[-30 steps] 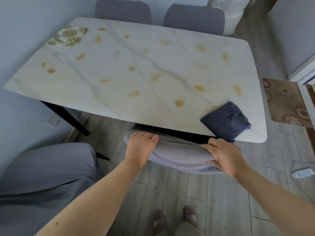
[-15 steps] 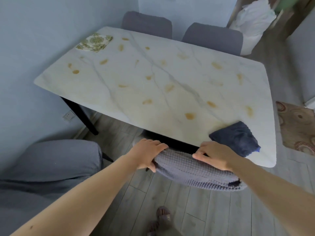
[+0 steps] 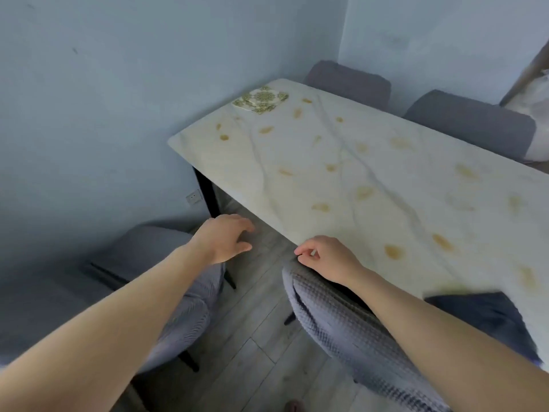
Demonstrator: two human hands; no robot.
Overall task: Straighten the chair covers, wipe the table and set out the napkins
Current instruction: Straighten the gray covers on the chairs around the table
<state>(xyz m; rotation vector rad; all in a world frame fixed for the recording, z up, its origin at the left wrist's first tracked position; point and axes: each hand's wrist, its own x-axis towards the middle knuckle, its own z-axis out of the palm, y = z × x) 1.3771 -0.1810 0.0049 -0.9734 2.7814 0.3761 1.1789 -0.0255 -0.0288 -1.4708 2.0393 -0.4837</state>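
hands off chair cover, view swung left

Both my bare forearms reach in from the bottom of the frame toward its centre. My left hand sits left of centre, palm down, fingers loosely spread and slightly curled, gripping nothing. My right hand, just right of centre, has its fingers curled inward, thumb and forefinger nearly meeting.

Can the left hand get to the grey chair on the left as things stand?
Probably yes. The left hand hangs open in the air beside that chair, holding nothing, and only bare floor lies between them. The right hand rests on the other chair cover.
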